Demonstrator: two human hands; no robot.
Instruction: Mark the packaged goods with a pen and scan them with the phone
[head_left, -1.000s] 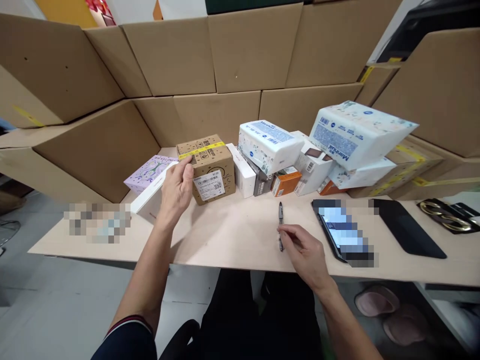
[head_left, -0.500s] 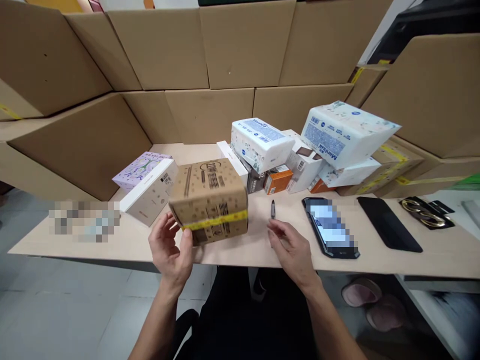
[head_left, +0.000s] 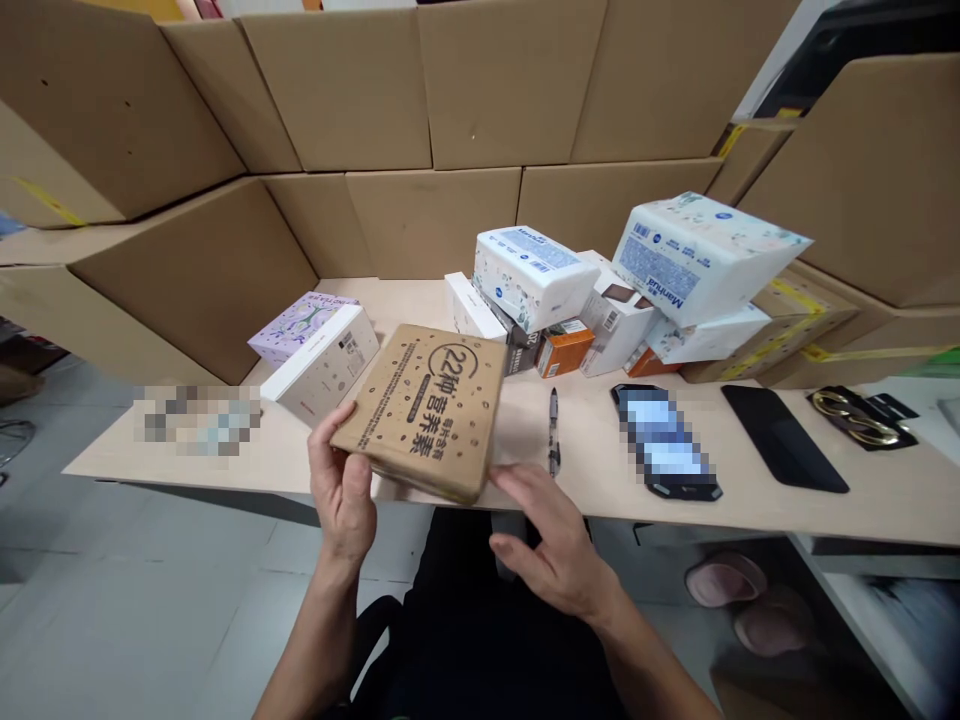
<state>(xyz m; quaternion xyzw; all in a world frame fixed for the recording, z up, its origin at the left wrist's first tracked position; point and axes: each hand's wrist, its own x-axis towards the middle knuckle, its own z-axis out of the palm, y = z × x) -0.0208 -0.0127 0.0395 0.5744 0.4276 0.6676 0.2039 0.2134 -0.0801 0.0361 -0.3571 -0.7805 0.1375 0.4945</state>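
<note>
A brown cardboard box [head_left: 439,410] printed with dark lettering is tilted above the table's front edge, its large printed face turned up. My left hand [head_left: 341,490] grips its left near corner, thumb in front and fingers behind. At the box's right near corner is my right hand [head_left: 555,540], fingers stretched and thumb apart; whether its fingertips touch the cardboard I cannot tell. A pen [head_left: 553,430] lies on the table just beyond my right hand.
White-blue tissue packs [head_left: 536,275] rest on small boxes at the back. A white box [head_left: 322,365] and a purple box [head_left: 300,325] stand left. Rightward lie a lit phone [head_left: 666,440], a black flat device [head_left: 784,437] and gold-looped items [head_left: 862,418]. Large cartons [head_left: 435,220] wall the back.
The box has tipped so its top face turns toward me, hiding the yellow tape strip. My right hand has moved left from the pen to the box's corner, its fingers opening.
</note>
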